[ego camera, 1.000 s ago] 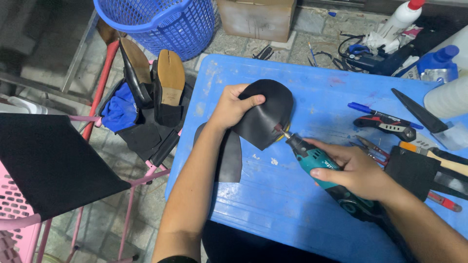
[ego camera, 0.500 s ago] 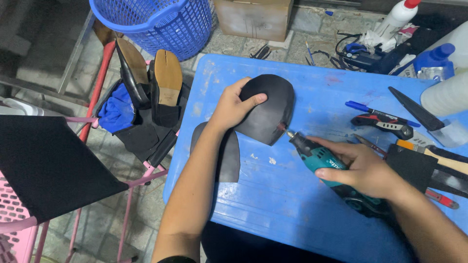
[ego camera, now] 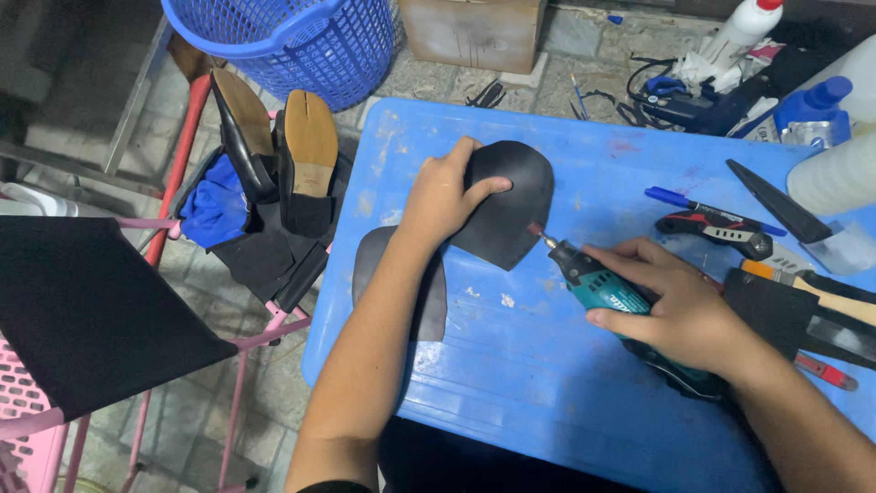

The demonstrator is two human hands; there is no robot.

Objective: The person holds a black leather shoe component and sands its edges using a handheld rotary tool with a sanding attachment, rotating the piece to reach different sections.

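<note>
Head view, looking down on a blue plastic worktop [ego camera: 547, 402]. Left hand [ego camera: 443, 196] lies on a black rubber sole piece [ego camera: 511, 215], thumb over its upper face, fingers curled round its left edge; the grip is pinched on that piece, which sits tilted near the worktop's middle. Right hand [ego camera: 680, 306] is wrapped round a teal and black rotary tool [ego camera: 620, 306], the grip pressed tight on its body. Tool tip meets the sole piece at its lower right edge.

A second dark sole piece [ego camera: 429, 301] lies flat under the left forearm, near the worktop's left edge.

Along the right side: a blue pen [ego camera: 675, 198], a red and black utility knife [ego camera: 716, 228], a black blade-shaped piece [ego camera: 776, 201], a black flat block [ego camera: 771, 310] just beside the right wrist. White bottles [ego camera: 830, 173] stand at the far right.

Left of the worktop, two shoes [ego camera: 306, 160] rest sole-up on a pink frame [ego camera: 274, 319]. A blue basket [ego camera: 292, 41] stands behind them.
</note>
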